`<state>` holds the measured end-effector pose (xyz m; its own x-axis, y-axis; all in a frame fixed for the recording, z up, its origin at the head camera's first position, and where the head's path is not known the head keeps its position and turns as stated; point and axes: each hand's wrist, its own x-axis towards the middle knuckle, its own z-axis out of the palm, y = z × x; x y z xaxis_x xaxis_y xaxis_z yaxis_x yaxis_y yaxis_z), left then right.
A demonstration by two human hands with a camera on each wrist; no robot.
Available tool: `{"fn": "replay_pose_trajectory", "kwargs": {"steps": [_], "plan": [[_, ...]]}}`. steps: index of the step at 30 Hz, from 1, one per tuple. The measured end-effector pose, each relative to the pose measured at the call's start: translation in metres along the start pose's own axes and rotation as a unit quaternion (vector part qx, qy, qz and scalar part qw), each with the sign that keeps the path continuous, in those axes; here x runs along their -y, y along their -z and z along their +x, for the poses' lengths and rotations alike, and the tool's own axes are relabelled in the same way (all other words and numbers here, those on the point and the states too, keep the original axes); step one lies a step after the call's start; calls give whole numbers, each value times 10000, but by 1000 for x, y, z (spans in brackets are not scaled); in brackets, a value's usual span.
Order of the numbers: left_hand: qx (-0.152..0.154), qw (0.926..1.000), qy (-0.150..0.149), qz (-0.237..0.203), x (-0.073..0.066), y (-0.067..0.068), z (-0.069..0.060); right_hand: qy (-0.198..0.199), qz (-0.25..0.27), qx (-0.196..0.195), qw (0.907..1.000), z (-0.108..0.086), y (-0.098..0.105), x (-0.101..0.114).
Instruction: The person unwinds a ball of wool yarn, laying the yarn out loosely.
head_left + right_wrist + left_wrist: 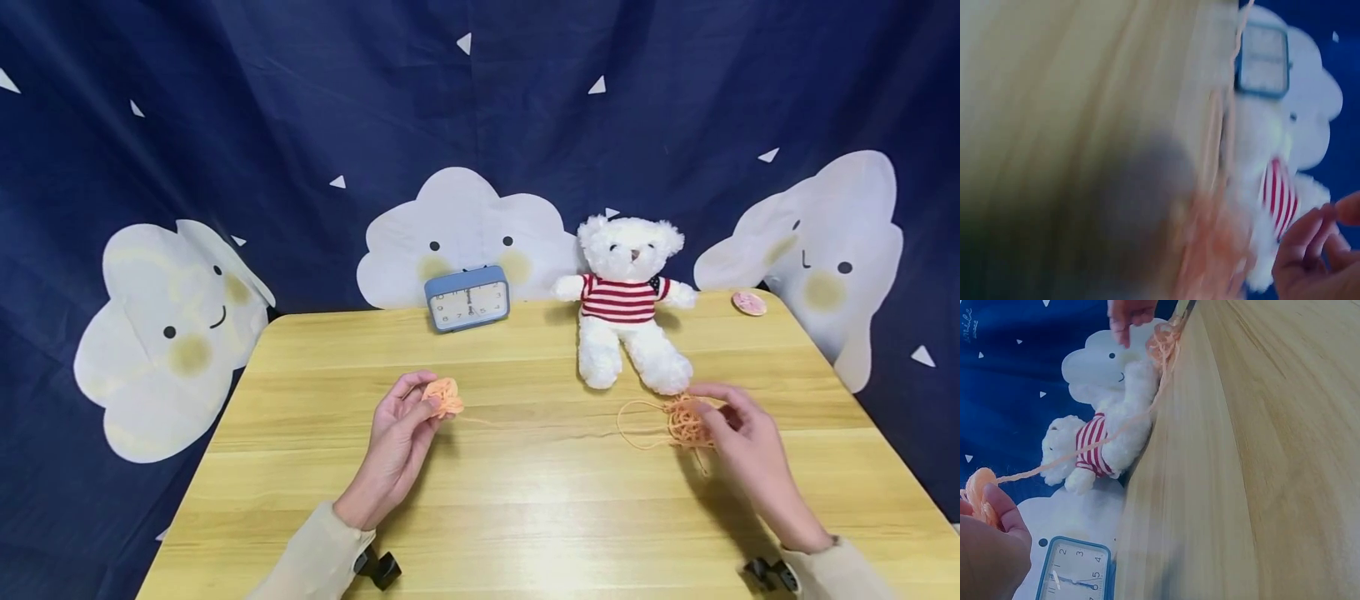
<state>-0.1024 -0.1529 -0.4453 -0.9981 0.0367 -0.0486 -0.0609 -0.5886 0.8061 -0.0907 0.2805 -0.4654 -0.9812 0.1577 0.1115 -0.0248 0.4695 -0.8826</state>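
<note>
My left hand pinches a small wound bundle of peach yarn between thumb and fingers, above the left-middle of the table. A single strand runs from it rightward to a loose, looped tangle of the same yarn. Near that tangle is my right hand, its fingers loosely bent. In the right wrist view, the right hand appears apart from the blurred yarn tangle, with no yarn visible between its fingers. The tangle lies just in front of the teddy bear's foot in the head view.
A white teddy bear in a red-striped shirt sits at the back of the wooden table. Left of it stands a blue clock. A round pink item lies near the back right corner. Behind hangs a dark blue curtain with cloud shapes.
</note>
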Motion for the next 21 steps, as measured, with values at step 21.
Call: {"fn": "replay_pose_trajectory", "kwargs": {"steps": [21], "plan": [[-20,10000,44,-2,3,-9,-1,140,2104,4335,8762,5,-141,69]]}}
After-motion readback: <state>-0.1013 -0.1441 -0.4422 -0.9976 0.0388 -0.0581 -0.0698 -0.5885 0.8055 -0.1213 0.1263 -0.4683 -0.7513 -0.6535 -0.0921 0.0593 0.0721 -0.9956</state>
